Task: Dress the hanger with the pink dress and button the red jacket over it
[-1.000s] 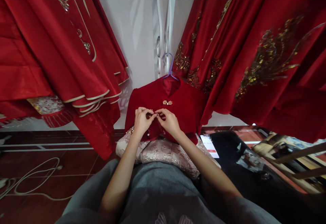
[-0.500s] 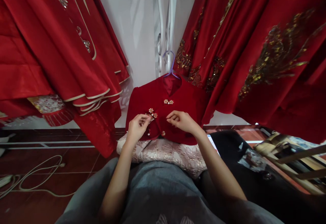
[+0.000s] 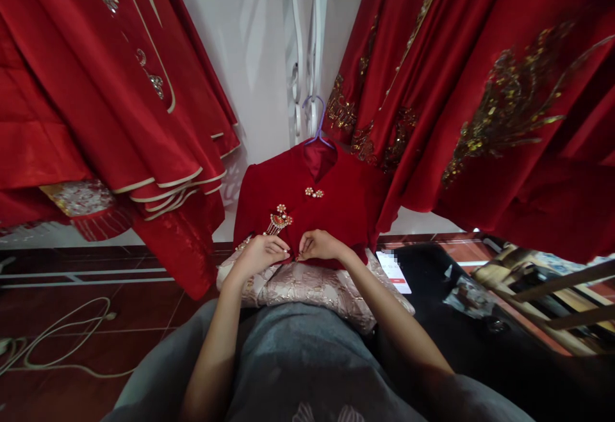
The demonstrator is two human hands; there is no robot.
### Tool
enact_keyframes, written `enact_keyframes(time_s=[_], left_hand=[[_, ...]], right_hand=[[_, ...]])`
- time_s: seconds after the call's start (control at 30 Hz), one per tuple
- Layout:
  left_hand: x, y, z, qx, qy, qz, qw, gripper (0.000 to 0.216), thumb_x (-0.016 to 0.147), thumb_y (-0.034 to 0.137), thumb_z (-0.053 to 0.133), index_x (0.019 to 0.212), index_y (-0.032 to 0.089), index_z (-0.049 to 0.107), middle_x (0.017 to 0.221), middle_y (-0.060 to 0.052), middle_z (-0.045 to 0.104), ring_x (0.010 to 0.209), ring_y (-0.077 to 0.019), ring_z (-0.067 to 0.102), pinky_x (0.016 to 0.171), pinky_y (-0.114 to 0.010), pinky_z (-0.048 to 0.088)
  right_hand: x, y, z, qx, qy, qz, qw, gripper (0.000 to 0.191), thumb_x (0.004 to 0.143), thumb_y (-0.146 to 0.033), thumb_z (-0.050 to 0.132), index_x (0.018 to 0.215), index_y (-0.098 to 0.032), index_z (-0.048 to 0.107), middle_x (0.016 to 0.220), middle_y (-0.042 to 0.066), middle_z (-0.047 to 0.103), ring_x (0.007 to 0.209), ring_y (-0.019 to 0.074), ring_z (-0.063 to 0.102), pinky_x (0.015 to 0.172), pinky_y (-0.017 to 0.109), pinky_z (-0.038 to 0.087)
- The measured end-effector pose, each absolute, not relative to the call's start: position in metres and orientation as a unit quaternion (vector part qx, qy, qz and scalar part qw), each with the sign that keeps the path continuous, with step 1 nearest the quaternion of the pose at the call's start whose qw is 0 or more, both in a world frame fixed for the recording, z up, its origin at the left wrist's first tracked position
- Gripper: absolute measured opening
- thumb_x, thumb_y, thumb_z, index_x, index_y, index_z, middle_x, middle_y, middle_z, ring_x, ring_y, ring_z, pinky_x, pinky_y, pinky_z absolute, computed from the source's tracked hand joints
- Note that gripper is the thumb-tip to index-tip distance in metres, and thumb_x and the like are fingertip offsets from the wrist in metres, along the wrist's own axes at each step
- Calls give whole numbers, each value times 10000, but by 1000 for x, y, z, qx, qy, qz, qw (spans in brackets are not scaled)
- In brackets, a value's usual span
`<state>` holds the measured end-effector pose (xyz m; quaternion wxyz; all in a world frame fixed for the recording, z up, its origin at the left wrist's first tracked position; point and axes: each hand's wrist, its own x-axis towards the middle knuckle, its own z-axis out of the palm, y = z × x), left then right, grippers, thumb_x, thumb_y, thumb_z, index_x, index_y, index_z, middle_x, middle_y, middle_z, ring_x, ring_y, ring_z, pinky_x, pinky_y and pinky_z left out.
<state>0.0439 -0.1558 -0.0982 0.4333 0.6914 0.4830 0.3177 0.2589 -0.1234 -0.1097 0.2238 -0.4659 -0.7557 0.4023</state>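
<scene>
A red velvet jacket (image 3: 346,201) lies on my lap, its collar around a purple hanger (image 3: 318,130). My left hand (image 3: 266,253) is closed in a pinch at the lower front edge of the jacket. Opposite it, my right hand (image 3: 321,244) pinches a small beaded button (image 3: 297,257) at the hem, mostly covered by the fingers. Just above the left hand sits a gold brooch with dangling strands (image 3: 278,221). Higher up, a pair of pearl flower buttons (image 3: 314,192) spans the front opening. Pinkish brocade fabric (image 3: 307,287) lies under the jacket.
Red gowns (image 3: 158,127) hang on the left, and embroidered red skirts (image 3: 461,102) on the right. A phone (image 3: 394,273) and a clear plastic bag (image 3: 468,296) lie on a black surface at right. A white cable (image 3: 62,319) is coiled on the tiled floor.
Both hands have moved down from the brooch and chest area to the jacket's lower front edge and closer together. The brooch and the phone are now more exposed.
</scene>
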Motion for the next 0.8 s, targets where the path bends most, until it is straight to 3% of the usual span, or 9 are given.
enact_keyframes(time_s=[0.13,0.23,0.37,0.47,0.63,0.8], left_hand=[[51,-156,-96,672,494,324,446,178,630,208,712,798,149,707,718,-56,742,701,-180,709,670,-270,555],[55,-157,-96,656,491,331,468,150,604,153,690,753,147,686,707,-44,742,672,-171,703,652,-258,553],[57,-157,-96,644,504,336,467,92,604,165,706,685,151,664,676,-35,731,626,-161,685,589,-235,526],[57,-155,-99,627,527,346,458,131,597,201,746,695,147,677,670,-44,730,614,-170,683,581,-246,527],[57,-151,-105,603,540,381,446,154,591,199,769,716,142,700,718,-60,744,671,-180,705,671,-272,556],[57,-149,-107,608,559,381,416,90,608,143,738,686,156,696,680,-38,736,649,-171,702,648,-256,552]], right_hand=[[262,-122,-106,-410,-708,530,223,220,552,-198,808,735,-150,697,668,2,719,665,142,682,671,245,526],[261,-124,-99,-365,-705,559,240,255,608,-251,786,831,-145,727,746,24,742,728,149,697,748,270,540],[250,-130,-96,-396,-738,439,324,177,704,-214,725,871,-158,739,769,32,743,745,142,693,740,251,533],[243,-132,-100,-418,-755,373,340,133,727,-174,706,854,-166,742,755,34,739,728,142,691,708,236,530],[239,-135,-101,-430,-763,335,348,123,738,-135,689,848,-165,734,757,34,733,700,141,680,675,231,530],[238,-136,-100,-428,-760,332,359,112,745,-150,689,846,-168,733,759,34,730,696,140,683,673,229,532]])
